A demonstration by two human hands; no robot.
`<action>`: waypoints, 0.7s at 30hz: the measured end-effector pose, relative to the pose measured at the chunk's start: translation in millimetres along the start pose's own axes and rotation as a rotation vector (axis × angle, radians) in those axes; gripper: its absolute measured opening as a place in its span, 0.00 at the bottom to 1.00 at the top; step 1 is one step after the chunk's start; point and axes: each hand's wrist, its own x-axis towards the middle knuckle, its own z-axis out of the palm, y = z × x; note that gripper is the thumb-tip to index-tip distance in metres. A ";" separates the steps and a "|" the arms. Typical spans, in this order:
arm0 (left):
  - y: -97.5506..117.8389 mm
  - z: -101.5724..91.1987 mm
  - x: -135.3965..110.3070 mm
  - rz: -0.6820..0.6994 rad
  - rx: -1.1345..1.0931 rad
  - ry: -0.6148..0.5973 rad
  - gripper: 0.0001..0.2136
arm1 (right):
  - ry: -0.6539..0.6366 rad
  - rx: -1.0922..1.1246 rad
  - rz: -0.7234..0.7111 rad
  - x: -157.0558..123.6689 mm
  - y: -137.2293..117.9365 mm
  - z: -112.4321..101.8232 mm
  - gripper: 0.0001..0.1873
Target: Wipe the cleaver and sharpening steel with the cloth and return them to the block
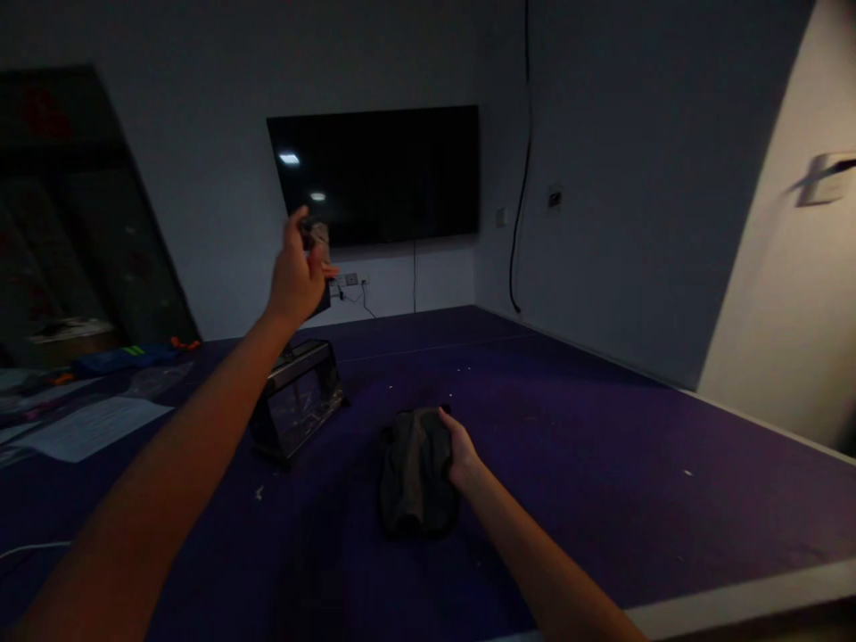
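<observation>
My right hand (459, 450) is closed on the right edge of a dark grey fabric pouch (411, 468), which rests on the purple tabletop (568, 464). My left hand (294, 276) is raised higher and farther forward, in front of the television, with its fingers curled around a small grey-beige item (319, 236). Poor light and blur hide what kind of item it is. Below that hand, a black box-like frame with a clear front (304, 406) stands on the table, left of the pouch.
White paper sheets (94, 426) and a blue bundle (124, 358) lie at the left. A wall television (401, 174) hangs at the back, above several sockets (351, 279). A black cable (525, 178) runs down the right wall. Small white scraps (259, 492) dot the table.
</observation>
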 end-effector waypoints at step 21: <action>27.9 75.7 -293.5 0.086 -0.279 -0.597 0.19 | 0.236 -0.174 -0.466 -0.2 2.0 1.0 0.17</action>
